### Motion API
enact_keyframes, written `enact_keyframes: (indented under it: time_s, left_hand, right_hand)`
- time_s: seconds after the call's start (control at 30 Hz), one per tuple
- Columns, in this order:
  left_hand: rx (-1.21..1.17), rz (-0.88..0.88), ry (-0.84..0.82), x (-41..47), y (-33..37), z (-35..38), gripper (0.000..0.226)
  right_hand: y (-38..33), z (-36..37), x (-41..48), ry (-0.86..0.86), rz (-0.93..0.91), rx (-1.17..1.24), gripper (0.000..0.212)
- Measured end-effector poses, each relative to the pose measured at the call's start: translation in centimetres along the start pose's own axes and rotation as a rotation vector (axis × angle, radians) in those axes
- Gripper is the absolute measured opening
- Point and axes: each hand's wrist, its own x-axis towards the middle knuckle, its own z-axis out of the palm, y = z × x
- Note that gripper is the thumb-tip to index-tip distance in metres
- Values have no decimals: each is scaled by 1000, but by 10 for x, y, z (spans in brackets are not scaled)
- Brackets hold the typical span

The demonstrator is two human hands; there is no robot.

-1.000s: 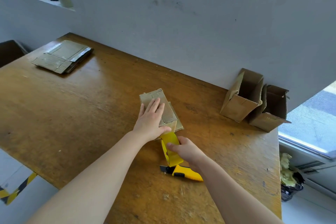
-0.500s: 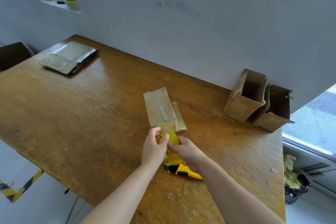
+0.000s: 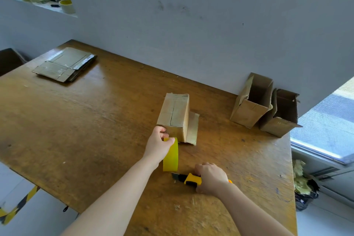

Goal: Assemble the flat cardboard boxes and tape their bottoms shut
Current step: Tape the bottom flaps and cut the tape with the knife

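Left hand: grip pinched on the upper end of the yellow tape, at the near end of the box
Right hand: grip wrapped round the utility knife, blade end pointing left, just near-right of the tape
Box: mid-desk, bottom seam up, long axis running near to far, directly beyond the left hand, which is the nearer hand
Judged step: cutting the tape
Two assembled boxes far right; flat stack far left
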Motion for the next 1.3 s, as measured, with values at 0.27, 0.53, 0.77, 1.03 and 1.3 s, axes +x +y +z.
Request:
enact_keyframes:
  time_s: [0.27, 0.53, 0.77, 1.03, 1.3]
  left_hand:
    - [66, 55, -27, 11, 0, -9, 52]
    - [131, 112, -28, 13, -1, -11, 58]
    - [199, 159, -27, 12, -2, -10, 61]
    - [265, 181, -27, 11, -2, -12, 62]
    - [338, 231, -57, 11, 2, -13, 60]
  right_hand:
    - [13, -17, -8, 435, 4, 430, 16]
    - [-34, -65, 0, 473, -17, 137, 45]
    - [-50, -75, -1, 396, 91, 4, 48]
    - [-56, -83, -4, 409, 129, -43, 47]
    - [-60, -89, 5, 296, 142, -233, 32]
